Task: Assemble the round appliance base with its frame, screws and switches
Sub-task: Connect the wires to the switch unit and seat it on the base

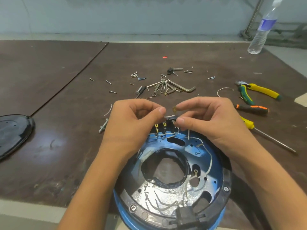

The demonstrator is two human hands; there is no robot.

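The round base (214,165) sits rigid at the counter's (66,146) near edge; its thin white wire (169,116) looks limp, easily kinked. My left hand (131,123) and right hand (211,120) both pinch it, fingers (182,106) closed near the brass terminal (174,109), probably the safest hold

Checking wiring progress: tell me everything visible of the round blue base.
The round blue base lies open side up at the table's near edge. Glossy blue metal by its look, with a black ring screwed round its rim, a large central hole, smaller cut-outs and loose white wires. A black connector block sits at its near rim. Over its far edge, left hand and right hand pinch one wire end.
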